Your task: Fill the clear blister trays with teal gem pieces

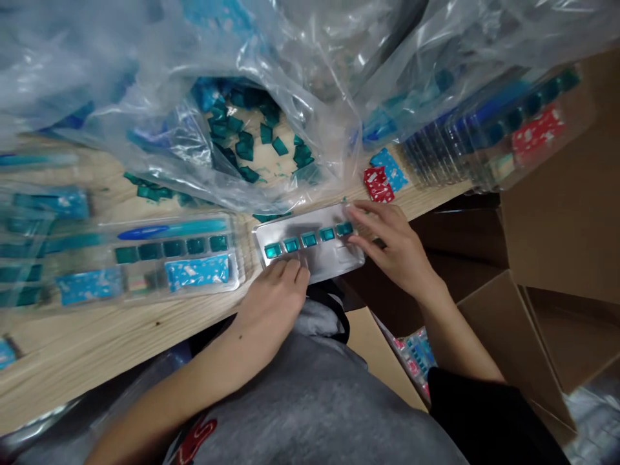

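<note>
A blister tray (320, 263) of shiny plastic lies at the table's front edge, slightly tilted in view. Along it runs a row of several teal square pieces (309, 239), each in its own pocket. My left hand (278, 294) is closed over the tray's near edge, fingers folded together and fingertips partly hidden. At the right end, my right hand (394, 242) has thumb and fingers spread apart, touching the tray beside the last teal piece, with nothing visible held. Beyond it lie a red packet (378, 185) and a blue packet (390, 169).
A large clear plastic bag (334, 148) with loose teal pieces (245, 145) spans the back. On the left, a filled tray (237, 271) holds a blue pen and packets. Filled trays (484, 142) stand stacked at right. Cardboard boxes (504, 323) are below right.
</note>
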Demonstrator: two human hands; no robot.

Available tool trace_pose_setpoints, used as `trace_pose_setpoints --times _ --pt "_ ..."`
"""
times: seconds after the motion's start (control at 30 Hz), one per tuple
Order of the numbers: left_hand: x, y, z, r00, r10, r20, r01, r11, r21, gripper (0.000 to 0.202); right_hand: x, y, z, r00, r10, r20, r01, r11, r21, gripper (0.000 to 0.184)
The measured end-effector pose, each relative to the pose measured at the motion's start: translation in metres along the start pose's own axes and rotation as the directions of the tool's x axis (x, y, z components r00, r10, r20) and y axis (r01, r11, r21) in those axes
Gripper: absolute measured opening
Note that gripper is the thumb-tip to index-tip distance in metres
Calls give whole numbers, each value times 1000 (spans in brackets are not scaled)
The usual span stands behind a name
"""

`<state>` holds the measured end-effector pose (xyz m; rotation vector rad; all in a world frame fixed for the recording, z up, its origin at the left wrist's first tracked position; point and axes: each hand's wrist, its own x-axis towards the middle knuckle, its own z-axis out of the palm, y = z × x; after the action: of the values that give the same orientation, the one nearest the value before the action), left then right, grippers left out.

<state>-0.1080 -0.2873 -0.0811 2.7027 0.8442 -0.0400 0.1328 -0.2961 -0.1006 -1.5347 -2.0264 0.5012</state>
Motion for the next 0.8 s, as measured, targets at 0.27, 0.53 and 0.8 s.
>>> trace_pose_setpoints --times 0.27,0.53,0.8 --pt "-11 -6 -34 945 102 -309 -105 994 6 14 -24 -18 -19 912 409 35 -368 778 509 35" --pt "-15 -13 -42 932 86 -351 -123 989 -84 8 -8 -17 -2 943 331 -32 -293 872 392 29" --pt "-22 -16 -36 893 34 -449 -115 981 -156 11 -2 -12 4 998 -17 66 17 1000 -10 29"
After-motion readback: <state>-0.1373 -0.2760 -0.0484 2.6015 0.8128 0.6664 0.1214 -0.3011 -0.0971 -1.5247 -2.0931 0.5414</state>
